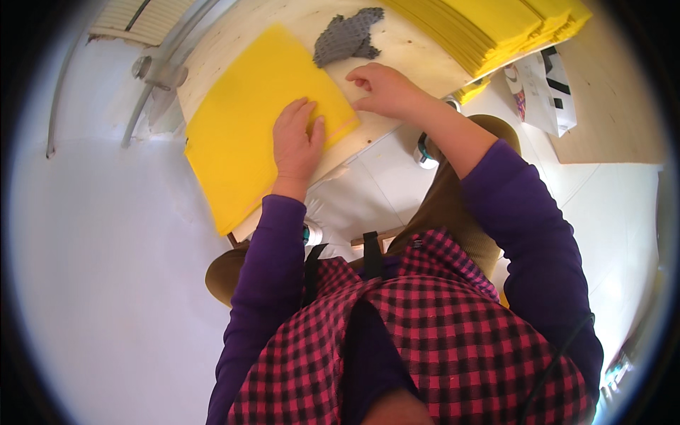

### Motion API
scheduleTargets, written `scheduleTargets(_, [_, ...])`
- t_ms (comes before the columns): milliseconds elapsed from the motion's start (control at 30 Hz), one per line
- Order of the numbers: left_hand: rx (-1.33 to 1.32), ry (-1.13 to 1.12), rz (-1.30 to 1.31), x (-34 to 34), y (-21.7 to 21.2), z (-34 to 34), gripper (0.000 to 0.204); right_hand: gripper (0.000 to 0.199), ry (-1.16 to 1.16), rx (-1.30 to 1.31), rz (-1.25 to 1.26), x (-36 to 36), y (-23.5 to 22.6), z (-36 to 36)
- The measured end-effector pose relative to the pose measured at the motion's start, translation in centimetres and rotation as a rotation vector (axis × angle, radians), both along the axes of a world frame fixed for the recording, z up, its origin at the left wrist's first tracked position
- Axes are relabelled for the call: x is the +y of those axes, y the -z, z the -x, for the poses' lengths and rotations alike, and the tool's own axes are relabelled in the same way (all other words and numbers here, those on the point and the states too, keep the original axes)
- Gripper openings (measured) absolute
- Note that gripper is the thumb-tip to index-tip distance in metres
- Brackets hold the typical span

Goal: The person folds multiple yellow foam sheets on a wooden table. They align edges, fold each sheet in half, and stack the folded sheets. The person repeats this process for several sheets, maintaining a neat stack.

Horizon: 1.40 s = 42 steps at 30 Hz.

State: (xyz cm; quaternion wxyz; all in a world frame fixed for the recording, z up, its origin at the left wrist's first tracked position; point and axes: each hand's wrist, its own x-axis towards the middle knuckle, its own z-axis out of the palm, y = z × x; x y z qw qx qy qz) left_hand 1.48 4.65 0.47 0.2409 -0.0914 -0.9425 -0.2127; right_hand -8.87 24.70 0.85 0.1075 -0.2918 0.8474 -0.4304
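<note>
A bright yellow sheet of thin, fabric-like material [237, 113] lies spread on a pale wooden tabletop [418, 53]. Its near left corner hangs past the table's edge. My left hand [296, 142] rests palm down on the sheet's right part, fingers stretched out. Just off the sheet's right corner is my right hand [391, 92], its fingers bent and its thumb apart from them, with nothing visible between. A crumpled grey textured cloth [347, 39] lies beyond the sheet, a short way from my right hand.
A thick stack of folded yellow sheets [489, 32] sits at the table's far right. Right of the table, a white printed bag [542, 92] stands by a wooden board [609, 106]. A metal pipe with a fitting [159, 73] runs along the left. My knees are under the table edge.
</note>
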Motion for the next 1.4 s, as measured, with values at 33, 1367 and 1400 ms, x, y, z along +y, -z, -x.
scheduleTargets(33, [0.0,-0.003,0.0,-0.1,0.0,0.0,0.028,0.049,-0.01,-0.001,0.016,-0.1,0.1,0.1])
scheduleTargets(1367, [-0.06,-0.032,-0.01,0.2,-1.8,-0.7,0.045,0.052,0.053,0.086,-0.106,-1.5,-1.0,-1.0])
scheduleTargets(1400, [-0.04,-0.027,-0.003,0.2,-1.6,-0.7,0.045,0.052,0.052,0.104,-0.105,-1.5,-0.9,-1.0])
